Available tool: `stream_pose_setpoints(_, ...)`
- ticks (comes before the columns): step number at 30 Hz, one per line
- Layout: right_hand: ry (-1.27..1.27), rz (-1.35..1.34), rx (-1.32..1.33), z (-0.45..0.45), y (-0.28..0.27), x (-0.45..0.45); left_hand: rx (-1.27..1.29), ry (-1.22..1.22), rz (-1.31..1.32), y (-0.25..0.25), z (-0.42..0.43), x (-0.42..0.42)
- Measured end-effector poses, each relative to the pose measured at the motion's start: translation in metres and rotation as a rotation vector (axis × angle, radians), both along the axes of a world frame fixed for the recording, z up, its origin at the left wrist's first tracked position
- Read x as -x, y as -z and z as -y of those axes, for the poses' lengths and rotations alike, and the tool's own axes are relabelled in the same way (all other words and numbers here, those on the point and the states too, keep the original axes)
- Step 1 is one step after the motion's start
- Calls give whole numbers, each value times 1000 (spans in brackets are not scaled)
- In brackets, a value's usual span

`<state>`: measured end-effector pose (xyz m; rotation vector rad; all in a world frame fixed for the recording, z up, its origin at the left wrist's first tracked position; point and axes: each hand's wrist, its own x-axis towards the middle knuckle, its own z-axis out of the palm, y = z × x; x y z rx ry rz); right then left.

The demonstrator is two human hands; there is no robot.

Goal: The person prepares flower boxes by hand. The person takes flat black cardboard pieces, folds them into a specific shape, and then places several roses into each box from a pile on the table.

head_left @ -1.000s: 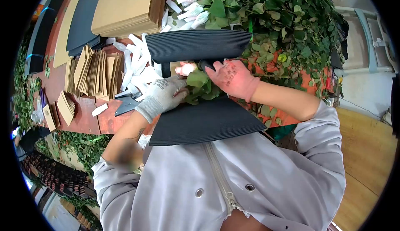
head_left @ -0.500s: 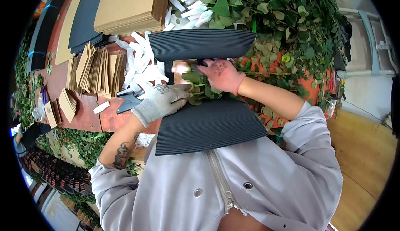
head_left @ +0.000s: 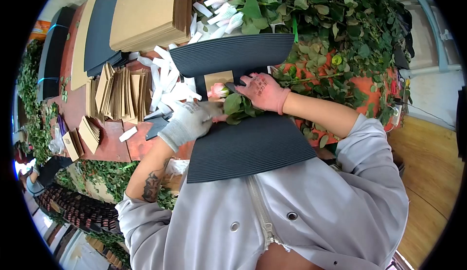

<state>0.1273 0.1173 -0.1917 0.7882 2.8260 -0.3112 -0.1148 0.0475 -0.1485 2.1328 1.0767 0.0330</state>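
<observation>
A black corrugated sheet (head_left: pixel 250 148) lies before me, its far end (head_left: pixel 233 53) curled up. On it, a pink rose (head_left: pixel 217 91) rests with its head over a small brown cardboard piece (head_left: pixel 219 77). My right hand (head_left: pixel 262 91), in a pink glove, closes over the stem side of this rose, above green leaves (head_left: pixel 236 107). Something dark shows at its fingertips; I cannot make out what. My left hand (head_left: pixel 192 121), in a grey-white glove, is closed around another pinkish bloom (head_left: pixel 220 118), mostly hidden by the fingers.
White sleeve nets (head_left: pixel 168 82) lie heaped left of the sheet, near folded cardboard pieces (head_left: pixel 121 92). A large cardboard stack (head_left: pixel 146 14) stands behind. Netted blooms (head_left: pixel 224 12) and a leafy pile (head_left: pixel 331 17) fill the back and right. Grey-black blades (head_left: pixel 156 127) lie beside my left wrist.
The rose head and cardboard piece are now more exposed. My left hand has drawn slightly toward me, and my right hand has shifted a little right and toward me. The view has shifted slightly.
</observation>
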Motion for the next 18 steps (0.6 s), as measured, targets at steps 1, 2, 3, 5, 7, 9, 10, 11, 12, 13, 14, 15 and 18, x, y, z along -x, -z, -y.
stream_pose_setpoints(1,13,42,38,-1,-1,2,-90,-108,86,4,-5,0)
stream_pose_setpoints(2,27,86,78,0,-2,3,-179,-213,174,8,-11,0)
stream_pose_setpoints(3,34,84,80,2,4,0,-307,-131,184,13,-20,-1)
stream_pose_setpoints(5,37,-189,-63,6,19,-11,-242,-125,121,15,-24,-9)
stream_pose_setpoints(7,-50,-172,-24,-2,-12,-16,-117,-120,-34,4,-28,-14)
stream_pose_setpoints(9,-219,-147,46,-10,-24,-23,-112,-123,-20,2,-30,-12)
stream_pose_setpoints(10,-229,-148,53,-12,-22,-26,-103,-114,-3,3,-29,-11)
stream_pose_setpoints(11,-223,-171,186,-15,-25,-27,-103,-120,-5,6,-28,-10)
stream_pose_setpoints(12,-214,-192,316,-20,-28,-26,-116,-114,6,11,-28,-10)
stream_pose_setpoints(13,-59,-196,589,-26,-29,-18,-126,-106,17,14,-28,-11)
stream_pose_setpoints(14,-56,-197,593,-22,-26,-12,-122,-104,18,9,-28,-13)
stream_pose_setpoints(15,-49,-208,340,-16,-22,-9,-44,-126,-50,-1,-29,-16)
stream_pose_setpoints(18,-209,-68,-81,1,-27,5,7,-157,-62,-6,-27,-19)
